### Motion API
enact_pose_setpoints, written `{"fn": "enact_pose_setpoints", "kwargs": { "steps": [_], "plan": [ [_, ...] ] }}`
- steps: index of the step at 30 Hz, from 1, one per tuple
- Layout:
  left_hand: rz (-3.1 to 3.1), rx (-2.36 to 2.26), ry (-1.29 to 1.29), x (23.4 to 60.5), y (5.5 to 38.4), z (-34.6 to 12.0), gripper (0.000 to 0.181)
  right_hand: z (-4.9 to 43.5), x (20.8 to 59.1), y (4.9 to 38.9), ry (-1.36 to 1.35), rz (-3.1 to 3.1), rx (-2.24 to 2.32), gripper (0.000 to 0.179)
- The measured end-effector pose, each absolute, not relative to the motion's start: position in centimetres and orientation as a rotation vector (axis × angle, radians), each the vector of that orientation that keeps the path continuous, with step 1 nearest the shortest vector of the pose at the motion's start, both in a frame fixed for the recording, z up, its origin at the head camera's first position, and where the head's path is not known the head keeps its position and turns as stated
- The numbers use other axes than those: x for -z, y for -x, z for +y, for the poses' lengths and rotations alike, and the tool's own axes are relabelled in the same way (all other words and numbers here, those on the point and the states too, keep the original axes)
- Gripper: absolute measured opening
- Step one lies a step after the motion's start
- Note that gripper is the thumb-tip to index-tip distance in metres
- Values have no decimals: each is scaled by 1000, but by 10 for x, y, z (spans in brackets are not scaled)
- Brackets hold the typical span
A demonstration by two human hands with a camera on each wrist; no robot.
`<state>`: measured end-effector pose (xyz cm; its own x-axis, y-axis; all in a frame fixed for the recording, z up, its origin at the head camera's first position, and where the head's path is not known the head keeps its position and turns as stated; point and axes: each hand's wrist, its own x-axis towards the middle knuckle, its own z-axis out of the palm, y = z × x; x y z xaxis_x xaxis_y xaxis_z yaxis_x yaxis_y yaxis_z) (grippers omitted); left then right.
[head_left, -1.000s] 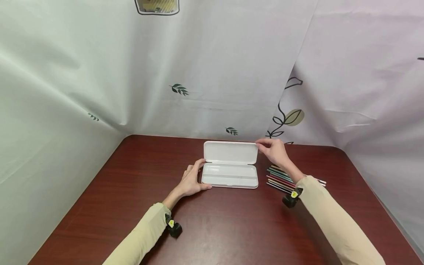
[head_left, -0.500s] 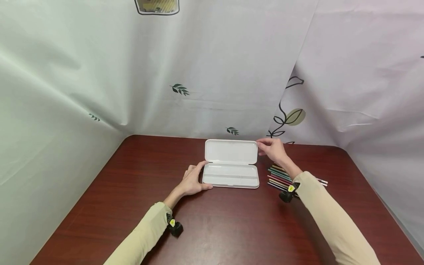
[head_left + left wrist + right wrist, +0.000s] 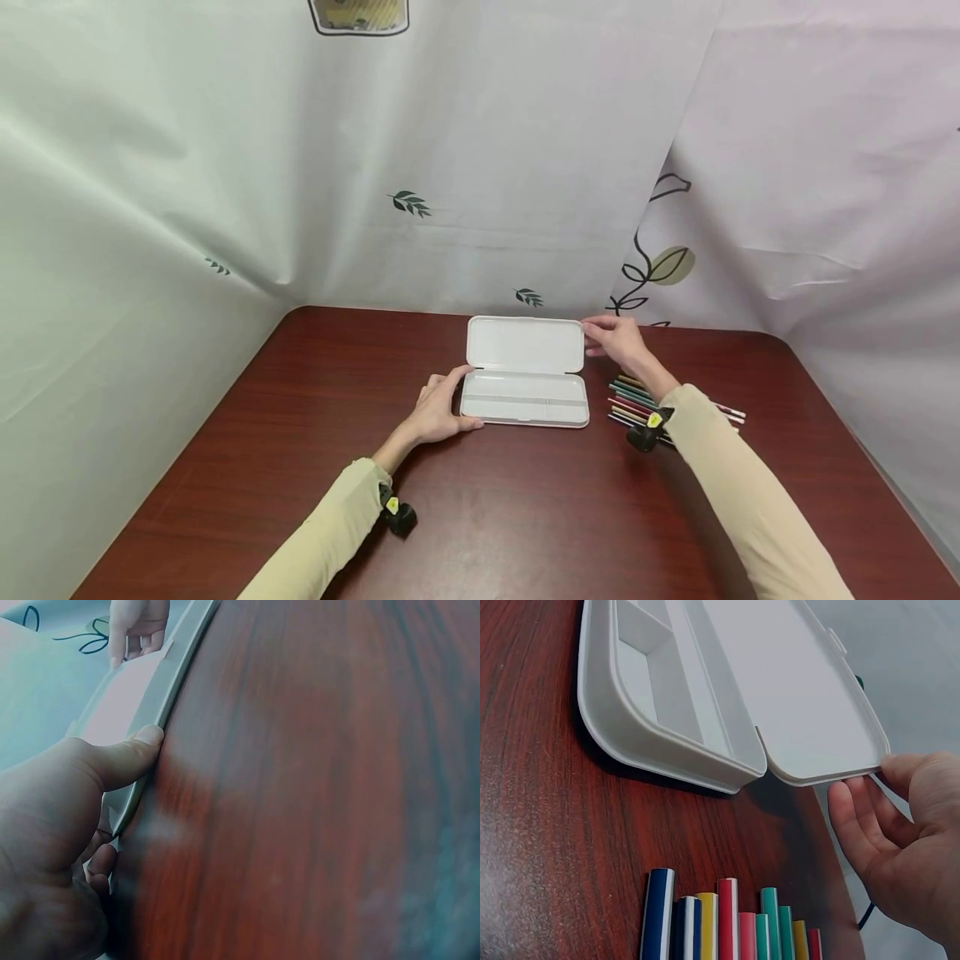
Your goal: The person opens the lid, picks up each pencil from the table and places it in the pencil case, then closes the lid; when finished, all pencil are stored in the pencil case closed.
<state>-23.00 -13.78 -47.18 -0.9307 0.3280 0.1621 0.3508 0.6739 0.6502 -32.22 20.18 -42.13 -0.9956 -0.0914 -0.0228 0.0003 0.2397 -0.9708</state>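
Note:
A white pencil case point(image 3: 525, 408) lies on the dark red-brown table with its lid point(image 3: 527, 344) raised at the back. Inside the base are divided compartments with nothing in them. My left hand point(image 3: 433, 417) holds the base by its left end, thumb at the front edge and forefinger near the hinge side. In the left wrist view the thumb point(image 3: 135, 759) presses on the rim. My right hand point(image 3: 621, 343) pinches the lid's far right corner; in the right wrist view, the thumb lies on the lid's edge with fingers underneath.
Several colored pencils point(image 3: 727, 919) lie side by side on the table just right of the case, partly under my right forearm. A white patterned cloth point(image 3: 487, 167) hangs behind the table's far edge and along both sides.
The lid has tipped slightly farther back with my right hand at its corner. My right wrist has shifted a little left. The left hand keeps its hold on the base.

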Motion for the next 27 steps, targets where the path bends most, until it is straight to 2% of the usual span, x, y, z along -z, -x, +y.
{"fn": "enact_pose_setpoints", "kwargs": {
  "steps": [18, 27],
  "plan": [
    [-2869, 1127, 563, 473, 229, -138, 89, 204, 428, 324, 16, 2362, 1897, 40],
    [-2856, 1109, 571, 472, 231, -138, 89, 211, 415, 304, 178, 2493, 1806, 42]
  ]
}}
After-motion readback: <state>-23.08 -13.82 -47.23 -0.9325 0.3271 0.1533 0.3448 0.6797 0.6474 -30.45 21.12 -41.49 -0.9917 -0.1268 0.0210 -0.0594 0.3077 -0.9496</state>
